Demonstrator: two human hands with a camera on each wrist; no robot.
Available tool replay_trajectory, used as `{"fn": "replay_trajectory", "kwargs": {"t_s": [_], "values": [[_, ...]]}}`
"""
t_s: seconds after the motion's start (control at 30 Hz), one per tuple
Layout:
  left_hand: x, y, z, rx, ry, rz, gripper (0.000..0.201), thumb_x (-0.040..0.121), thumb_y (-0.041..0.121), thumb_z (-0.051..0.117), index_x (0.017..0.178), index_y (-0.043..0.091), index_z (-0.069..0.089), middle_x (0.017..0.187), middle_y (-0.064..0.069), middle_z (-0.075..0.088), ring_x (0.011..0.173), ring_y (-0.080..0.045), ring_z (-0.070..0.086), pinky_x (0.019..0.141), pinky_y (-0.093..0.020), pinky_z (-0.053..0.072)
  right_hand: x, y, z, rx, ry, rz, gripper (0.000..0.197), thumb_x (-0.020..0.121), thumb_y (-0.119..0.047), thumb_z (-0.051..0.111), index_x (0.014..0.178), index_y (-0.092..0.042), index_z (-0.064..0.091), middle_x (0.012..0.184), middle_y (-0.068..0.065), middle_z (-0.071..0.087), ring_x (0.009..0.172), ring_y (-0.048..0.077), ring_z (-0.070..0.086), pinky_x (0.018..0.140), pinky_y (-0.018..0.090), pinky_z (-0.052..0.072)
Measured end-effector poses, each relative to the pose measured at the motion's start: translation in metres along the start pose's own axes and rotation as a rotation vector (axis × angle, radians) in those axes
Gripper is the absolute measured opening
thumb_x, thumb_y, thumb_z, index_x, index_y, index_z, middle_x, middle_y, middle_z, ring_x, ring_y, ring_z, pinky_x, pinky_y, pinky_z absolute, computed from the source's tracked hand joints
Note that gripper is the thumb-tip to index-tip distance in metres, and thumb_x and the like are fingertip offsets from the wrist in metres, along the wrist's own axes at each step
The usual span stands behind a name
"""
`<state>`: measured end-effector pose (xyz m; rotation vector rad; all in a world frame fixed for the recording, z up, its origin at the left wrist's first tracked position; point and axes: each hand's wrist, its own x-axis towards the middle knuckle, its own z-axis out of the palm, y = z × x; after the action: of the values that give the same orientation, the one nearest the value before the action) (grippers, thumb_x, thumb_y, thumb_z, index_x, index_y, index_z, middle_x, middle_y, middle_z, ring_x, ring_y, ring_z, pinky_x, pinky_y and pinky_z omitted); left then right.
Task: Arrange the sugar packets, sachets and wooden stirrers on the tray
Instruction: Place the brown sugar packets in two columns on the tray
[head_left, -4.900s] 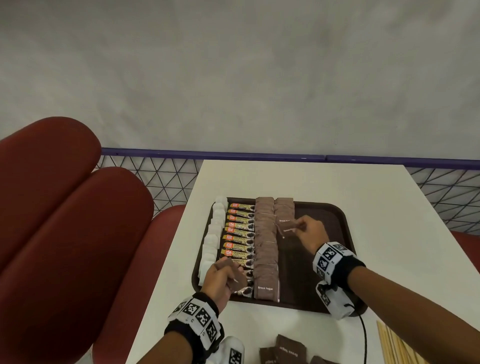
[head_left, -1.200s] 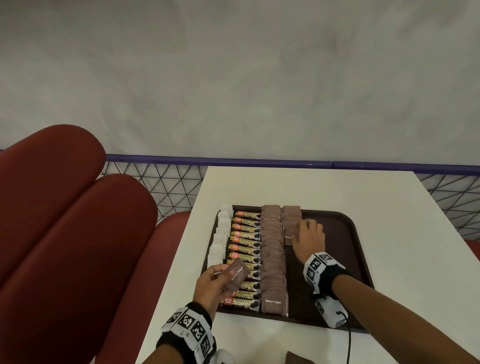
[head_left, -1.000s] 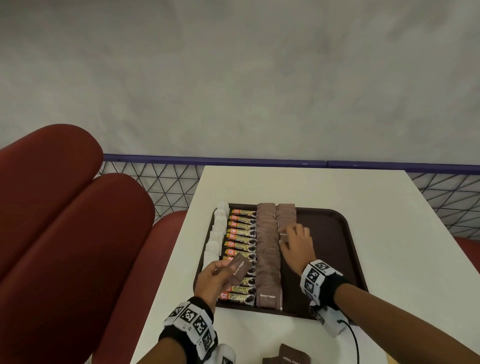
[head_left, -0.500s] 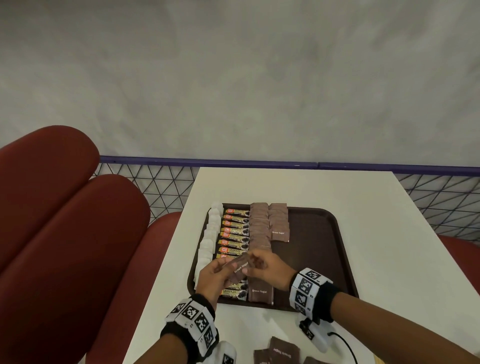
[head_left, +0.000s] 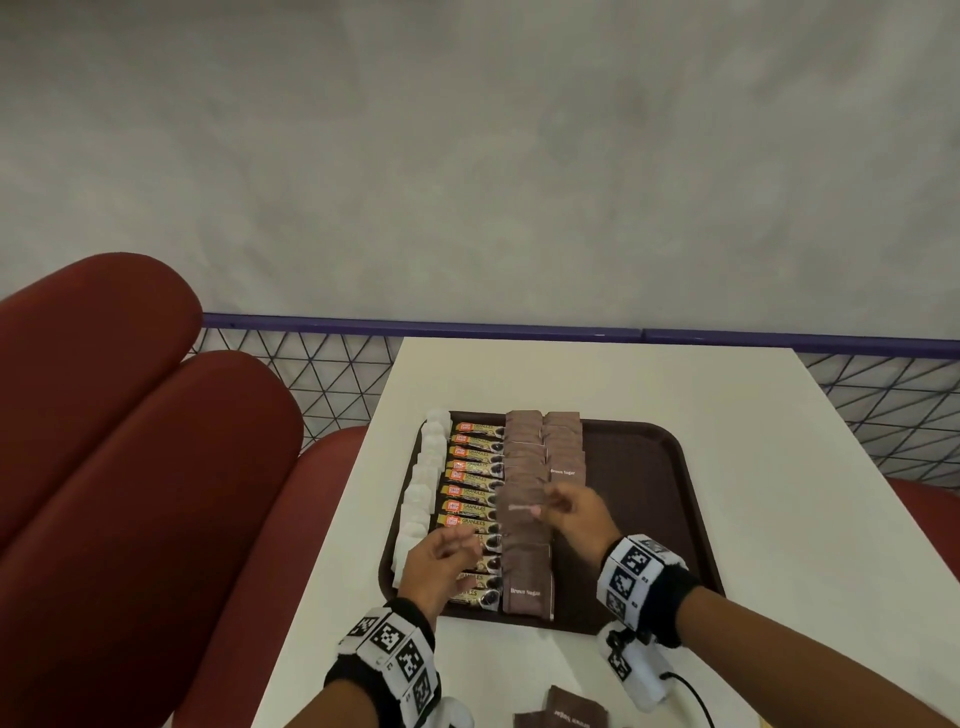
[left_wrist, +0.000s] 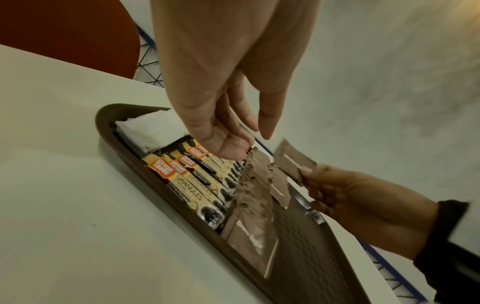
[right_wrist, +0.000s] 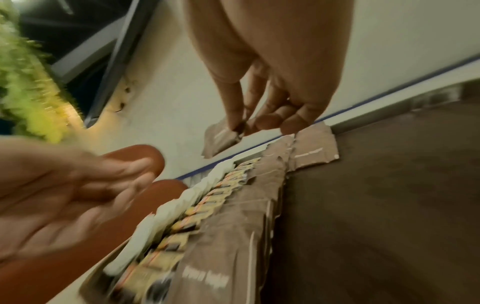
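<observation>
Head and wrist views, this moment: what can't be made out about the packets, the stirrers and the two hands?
- Wooden stirrers: in no view; the head view's lower edge cuts off that part of the table.
- Loose brown packets: cut by the same edge, count unknown.
- Held brown sugar packet: motion-blurred, print unreadable; right hand pinches it.
- Left hand: smeared in the right wrist view; the left wrist view shows it holding nothing.

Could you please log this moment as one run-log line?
right hand: pinches brown sugar packet above tray | left hand: open, holds nothing | second brown column: partly filled
</observation>
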<state>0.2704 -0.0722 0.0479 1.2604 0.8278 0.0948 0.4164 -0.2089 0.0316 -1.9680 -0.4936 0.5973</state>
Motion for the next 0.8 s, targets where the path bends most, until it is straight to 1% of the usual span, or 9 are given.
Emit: {"fn": "replay_trajectory", "kwargs": {"t_s": [0.07,0.1,0.17,0.27,0.37,0.47,0.6,0.7,0.8], "values": [[0.001,-0.003,-0.006,-0.003,0.001,-0.014,0.022,0.085,0.002,0.064,0.105,0.01,0.063,0.099,-0.006,0.065,0.091,-0.016,0.06,0.067,-0.026,0.05,0.013,0.006,-0.011,-0.039,0.176,0.126,0.022,0.082,-0.013,0.067,0.103,-0.005,0.063,0.098,0.01,0.064,0.096,0.025,0.06,0.088,0.035,0.048],[0.002,-0.004,-0.009,0.0,0.0,-0.023,0.022,0.084,0.003,0.064,0.105,0.011,0.063,0.1,-0.006,0.065,0.092,-0.017,0.06,0.067,-0.026,0.05,0.019,0.009,-0.016,-0.058,0.245,0.181,0.022,0.082,-0.012,0.067,0.102,-0.004,0.062,0.095,0.009,0.063,0.096,0.026,0.059,0.086,0.033,0.046],[0.002,-0.006,-0.014,-0.004,-0.004,-0.042,0.02,0.084,0.002,0.065,0.102,0.011,0.064,0.099,-0.007,0.066,0.09,-0.018,0.061,0.066,-0.026,0.05,0.029,0.013,-0.024,-0.073,0.318,0.267,0.021,0.08,-0.008,0.067,0.1,-0.004,0.063,0.093,0.01,0.063,0.098,0.029,0.06,0.08,0.029,0.044],[0.003,-0.006,-0.02,0.004,-0.02,-0.059,0.021,0.083,0.001,0.066,0.102,0.01,0.065,0.095,-0.008,0.067,0.085,-0.018,0.062,0.065,-0.026,0.05,0.042,0.02,-0.028,-0.131,0.311,0.328,0.02,0.08,-0.007,0.065,0.1,-0.007,0.063,0.101,0.015,0.067,0.099,0.03,0.061,0.083,0.032,0.046],[0.003,-0.007,-0.024,0.026,-0.032,-0.066,0.022,0.082,0.003,0.067,0.103,0.01,0.065,0.096,-0.008,0.066,0.084,-0.017,0.063,0.065,-0.025,0.05,0.05,0.024,-0.025,-0.283,0.297,0.372,0.015,0.086,-0.016,0.058,0.099,-0.012,0.063,0.105,0.016,0.066,0.101,0.034,0.06,0.087,0.036,0.047],[0.005,-0.007,-0.027,0.035,-0.037,-0.074,0.023,0.083,0.006,0.067,0.105,0.009,0.064,0.098,-0.008,0.066,0.084,-0.017,0.063,0.064,-0.023,0.05,0.055,0.026,-0.023,-0.444,0.282,0.393,0.018,0.088,-0.023,0.053,0.103,-0.018,0.061,0.112,0.019,0.06,0.106,0.036,0.055,0.091,0.035,0.044],[0.007,-0.01,-0.03,0.05,-0.038,-0.09,0.021,0.083,0.01,0.068,0.104,0.01,0.064,0.1,-0.009,0.066,0.087,-0.018,0.063,0.066,-0.025,0.05,0.058,0.022,-0.023,-0.645,0.256,0.346,0.024,0.092,-0.023,0.051,0.112,-0.012,0.057,0.115,0.018,0.058,0.113,0.034,0.048,0.096,0.035,0.039],[0.007,-0.014,-0.032,0.072,-0.047,-0.114,0.023,0.083,0.006,0.067,0.106,0.008,0.064,0.092,-0.006,0.066,0.081,-0.016,0.062,0.063,-0.023,0.05,0.063,0.023,-0.021,-0.722,0.266,0.314,0.022,0.092,-0.021,0.049,0.11,-0.01,0.057,0.114,0.015,0.061,0.113,0.031,0.047,0.093,0.034,0.038],[0.008,-0.017,-0.034,0.111,-0.076,-0.131,0.023,0.084,0.003,0.064,0.107,0.009,0.064,0.09,-0.004,0.068,0.082,-0.015,0.063,0.064,-0.022,0.051,0.067,0.024,-0.019,-0.734,0.277,0.312,0.021,0.092,-0.019,0.049,0.109,-0.009,0.056,0.113,0.016,0.06,0.112,0.032,0.047,0.092,0.036,0.038]]}}
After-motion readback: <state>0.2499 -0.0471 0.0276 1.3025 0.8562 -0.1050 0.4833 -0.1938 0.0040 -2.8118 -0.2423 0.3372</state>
